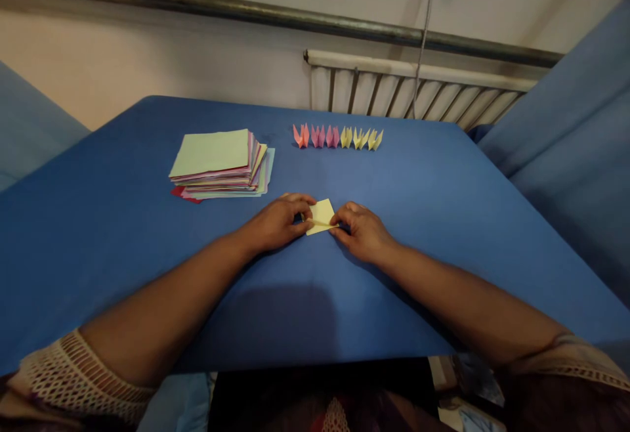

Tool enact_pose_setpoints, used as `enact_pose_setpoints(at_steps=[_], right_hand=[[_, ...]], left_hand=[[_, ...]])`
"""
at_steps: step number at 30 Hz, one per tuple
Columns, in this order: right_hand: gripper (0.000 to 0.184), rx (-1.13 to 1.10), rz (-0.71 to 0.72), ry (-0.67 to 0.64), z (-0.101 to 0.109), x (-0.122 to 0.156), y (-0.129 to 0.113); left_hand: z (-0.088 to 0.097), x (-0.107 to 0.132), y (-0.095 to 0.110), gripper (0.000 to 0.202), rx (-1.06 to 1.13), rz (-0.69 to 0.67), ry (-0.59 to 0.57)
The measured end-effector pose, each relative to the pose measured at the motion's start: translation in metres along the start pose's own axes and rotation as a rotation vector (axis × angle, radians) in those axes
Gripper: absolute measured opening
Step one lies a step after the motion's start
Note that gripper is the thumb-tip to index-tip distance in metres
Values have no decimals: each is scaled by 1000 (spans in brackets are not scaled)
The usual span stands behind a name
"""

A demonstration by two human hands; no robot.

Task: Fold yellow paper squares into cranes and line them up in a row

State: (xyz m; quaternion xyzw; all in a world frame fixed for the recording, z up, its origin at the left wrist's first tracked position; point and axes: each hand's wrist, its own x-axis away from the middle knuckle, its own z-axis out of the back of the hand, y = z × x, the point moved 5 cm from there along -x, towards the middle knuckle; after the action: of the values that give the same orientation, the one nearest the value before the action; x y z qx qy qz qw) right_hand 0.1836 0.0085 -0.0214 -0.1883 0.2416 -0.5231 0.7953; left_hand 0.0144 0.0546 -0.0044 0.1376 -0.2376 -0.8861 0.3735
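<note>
A small piece of yellow paper, folded with a flap along its near side, lies between my hands on the blue-covered table. My left hand is closed on its left edge, fingers over the top and thumb at the near side. At the right corner, my right hand pinches the paper between thumb and fingers. The fingertips hide parts of both edges.
Behind my left hand stands a stack of coloured paper. A row of several folded paper cranes, orange, pink and yellow, stands farther back. Beyond the table are a radiator, a wall pipe and a blue curtain.
</note>
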Motion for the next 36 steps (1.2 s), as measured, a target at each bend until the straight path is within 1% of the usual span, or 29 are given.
enact_pose_setpoints(at_steps=[4,8,12,15,22,28,31,33,36], right_hand=[[7,17,14,-12,0,-1,3],[15,76,34,-16,4,1,0],[30,188,163,-87,9,8,-14],[35,284,217,-159,9,13,-21],[35,390,216,-208,7,18,-26],[35,393,184,-259,14,24,-29],[30,347,142,-234,18,21,-24],[31,312,110,-168,20,17,-21],[37,300,126,-73,21,14,-21]], left_hand=[[-1,-3,-5,18,14,69,21],[-2,-3,-9,23,1,87,55],[-4,-2,-12,21,-20,80,119],[-5,-2,-13,20,-38,83,126],[-5,-2,-12,21,-88,102,118],[-5,-3,-14,18,-111,104,112],[-4,-4,-13,16,-107,104,126],[-3,-4,-12,15,-101,104,133],[-3,-4,-11,16,-101,109,133]])
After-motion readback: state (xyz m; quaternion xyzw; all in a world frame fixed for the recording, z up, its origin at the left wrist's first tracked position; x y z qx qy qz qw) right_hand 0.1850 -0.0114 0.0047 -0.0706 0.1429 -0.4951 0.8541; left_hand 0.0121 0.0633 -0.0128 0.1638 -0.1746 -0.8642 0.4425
